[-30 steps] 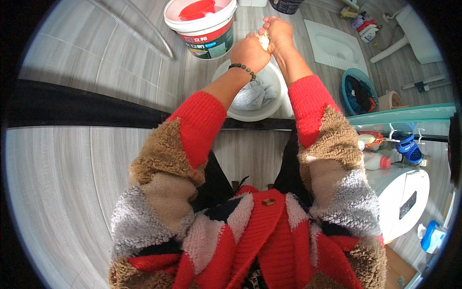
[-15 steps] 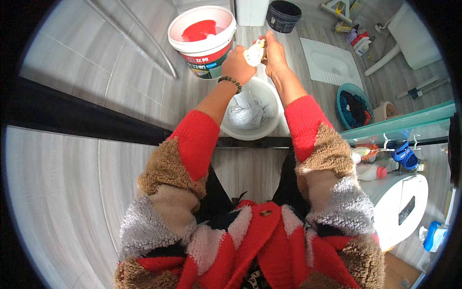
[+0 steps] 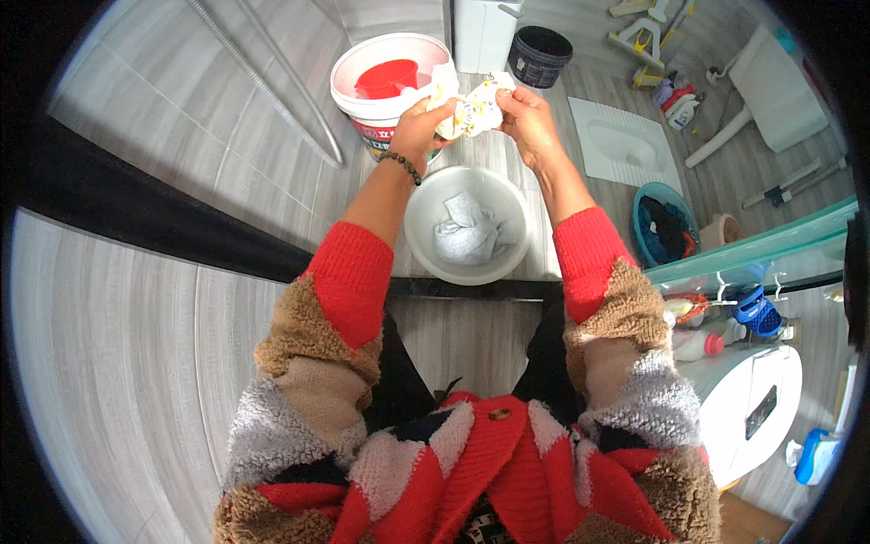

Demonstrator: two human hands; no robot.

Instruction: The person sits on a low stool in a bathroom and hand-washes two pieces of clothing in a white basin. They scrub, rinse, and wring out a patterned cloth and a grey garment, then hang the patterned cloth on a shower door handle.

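Observation:
Between my two hands a small white cloth (image 3: pixel 471 111) with a yellow print is stretched out, bunched in its middle. My left hand (image 3: pixel 420 132) grips its left end, close by the rim of the paint bucket. The right end is pinched in the fingers of my right hand (image 3: pixel 528 125). Nearer to me, below the cloth, stands a round white basin (image 3: pixel 419 245). A crumpled light grey-blue cloth (image 3: pixel 468 234) lies inside it, touched by neither hand.
At the far left a large paint bucket (image 3: pixel 349 111) holds a red scoop (image 3: pixel 390 80). A black bucket (image 3: pixel 540 56) and a white bin (image 3: pixel 482 36) stand behind. To the right are a squat toilet (image 3: pixel 625 140), a teal basin (image 3: pixel 645 240) of dark clothes and a glass panel (image 3: pixel 770 238).
My hands have moved apart, and the white cloth that was bunched between them is now spread wider. My view has shifted, so the basin and buckets appear lower.

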